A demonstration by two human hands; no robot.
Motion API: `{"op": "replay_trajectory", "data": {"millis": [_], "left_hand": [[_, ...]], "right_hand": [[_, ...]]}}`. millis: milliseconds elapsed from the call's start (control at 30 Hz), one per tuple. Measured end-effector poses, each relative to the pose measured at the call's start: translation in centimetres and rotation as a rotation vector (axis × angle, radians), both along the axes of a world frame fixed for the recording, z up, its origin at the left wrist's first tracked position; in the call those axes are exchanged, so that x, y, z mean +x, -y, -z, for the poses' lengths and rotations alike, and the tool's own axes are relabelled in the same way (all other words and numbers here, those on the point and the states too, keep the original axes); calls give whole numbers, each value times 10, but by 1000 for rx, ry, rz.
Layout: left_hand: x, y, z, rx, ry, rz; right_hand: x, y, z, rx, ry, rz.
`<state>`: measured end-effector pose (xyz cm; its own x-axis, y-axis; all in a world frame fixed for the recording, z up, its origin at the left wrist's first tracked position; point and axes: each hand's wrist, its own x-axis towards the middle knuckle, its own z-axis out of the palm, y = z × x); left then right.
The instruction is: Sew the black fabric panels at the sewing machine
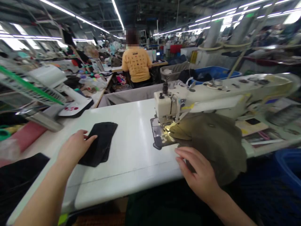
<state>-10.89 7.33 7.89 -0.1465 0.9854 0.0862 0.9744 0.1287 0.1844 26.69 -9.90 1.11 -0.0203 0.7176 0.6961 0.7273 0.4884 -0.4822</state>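
My left hand (75, 146) rests at the left edge of a small stack of black fabric pieces (100, 142) on the white table. Its thumb is stretched over the top piece, apart from the other fingers, and some fingertips are hidden. An olive-green garment piece (211, 141) lies under the head of a sewing machine (166, 106), and its near end drapes over the table's front edge. Beside this cloth hovers my right hand (197, 171), thumb and fingers apart, nothing visible between them. The needle area (166, 129) is lit by a small lamp.
A white lamp-like device (75, 106) and a metal cylinder (39, 119) stand left of the white table (131, 125). Dark cloth (21, 175) hangs at the lower left. A blue basket (289, 163) is at the right. Ahead, a person in a yellow shirt (136, 64) sits facing away.
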Motion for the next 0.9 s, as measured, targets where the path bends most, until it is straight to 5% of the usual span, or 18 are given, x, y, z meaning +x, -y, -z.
{"op": "replay_trajectory", "data": {"millis": [100,233,400,633,900], "left_hand": [[22,11,9,218,-291,126],[68,27,32,386,-79,541],[127,47,53,313,119,951],[192,70,54,209,228,1220],[230,75,54,140,315,1320]], "right_hand": [[36,6,-11,48,158,215],[78,6,-7,-156,434,323],[91,4,5,-155,383,268],[97,6,4,-217,424,200],[101,9,-1,-212,534,143]]}}
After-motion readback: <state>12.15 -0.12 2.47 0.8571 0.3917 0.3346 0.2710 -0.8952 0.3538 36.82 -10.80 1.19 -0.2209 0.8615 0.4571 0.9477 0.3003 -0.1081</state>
